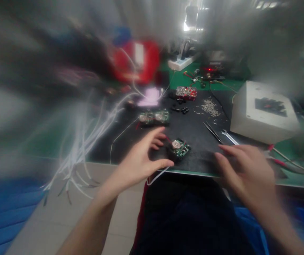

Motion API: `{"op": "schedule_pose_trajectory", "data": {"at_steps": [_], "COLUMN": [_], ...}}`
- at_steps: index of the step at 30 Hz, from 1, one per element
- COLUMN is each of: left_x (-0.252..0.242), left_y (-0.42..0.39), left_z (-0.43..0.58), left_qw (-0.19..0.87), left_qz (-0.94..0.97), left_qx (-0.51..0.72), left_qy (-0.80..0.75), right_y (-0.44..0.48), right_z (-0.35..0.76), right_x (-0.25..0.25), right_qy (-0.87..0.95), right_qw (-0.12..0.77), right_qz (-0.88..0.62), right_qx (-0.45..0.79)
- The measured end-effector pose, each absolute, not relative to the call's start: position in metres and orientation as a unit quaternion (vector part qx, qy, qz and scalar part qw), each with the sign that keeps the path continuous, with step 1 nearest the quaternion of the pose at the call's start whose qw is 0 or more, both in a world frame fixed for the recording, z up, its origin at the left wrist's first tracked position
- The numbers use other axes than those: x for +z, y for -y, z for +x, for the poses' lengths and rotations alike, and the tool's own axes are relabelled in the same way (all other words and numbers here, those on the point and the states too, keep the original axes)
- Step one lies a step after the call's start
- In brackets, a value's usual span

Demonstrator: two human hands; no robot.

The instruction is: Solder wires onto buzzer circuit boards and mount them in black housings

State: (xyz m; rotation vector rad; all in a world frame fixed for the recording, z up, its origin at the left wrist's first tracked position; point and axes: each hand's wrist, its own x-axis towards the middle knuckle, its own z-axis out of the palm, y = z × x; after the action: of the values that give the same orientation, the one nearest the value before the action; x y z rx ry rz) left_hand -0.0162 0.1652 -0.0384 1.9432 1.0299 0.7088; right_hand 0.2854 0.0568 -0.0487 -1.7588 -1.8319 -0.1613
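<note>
A small green circuit board on a black block lies near the front edge of the black mat. My left hand reaches toward it from the left, fingers spread and curved, thumb beside a thin white wire; it holds nothing that I can see. My right hand hovers over the mat's front edge to the right of the board, fingers stretched out and blurred by motion. Black tweezers and a small wrench lie just beyond my right hand.
Another circuit board lies farther back. A red tray of small parts and a heap of metal pins sit at the rear. A white box stands at right. White cables hang off the left edge. The left side is heavily blurred.
</note>
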Motion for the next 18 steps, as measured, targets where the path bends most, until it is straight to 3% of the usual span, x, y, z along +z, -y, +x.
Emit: {"op": "schedule_pose_trajectory", "data": {"at_steps": [4, 8, 12, 18], "left_x": [-0.045, -0.046, -0.056, -0.072], "left_y": [-0.136, -0.114, -0.1, -0.089], "left_z": [-0.006, 0.006, 0.002, -0.017], "left_qw": [0.354, 0.244, 0.142, 0.109], "left_qz": [0.728, 0.766, 0.802, 0.827], "left_qx": [0.362, 0.365, 0.37, 0.368], "left_qy": [-0.463, -0.47, -0.446, -0.411], "right_y": [-0.072, -0.08, -0.074, -0.061], "right_z": [0.252, 0.23, 0.215, 0.207], "right_x": [-0.045, -0.05, -0.054, -0.061], "right_qy": [0.743, 0.742, 0.748, 0.77], "right_qw": [0.322, 0.33, 0.354, 0.344], "right_qz": [-0.583, -0.567, -0.546, -0.529], "right_qx": [0.067, 0.138, 0.133, 0.097]}}
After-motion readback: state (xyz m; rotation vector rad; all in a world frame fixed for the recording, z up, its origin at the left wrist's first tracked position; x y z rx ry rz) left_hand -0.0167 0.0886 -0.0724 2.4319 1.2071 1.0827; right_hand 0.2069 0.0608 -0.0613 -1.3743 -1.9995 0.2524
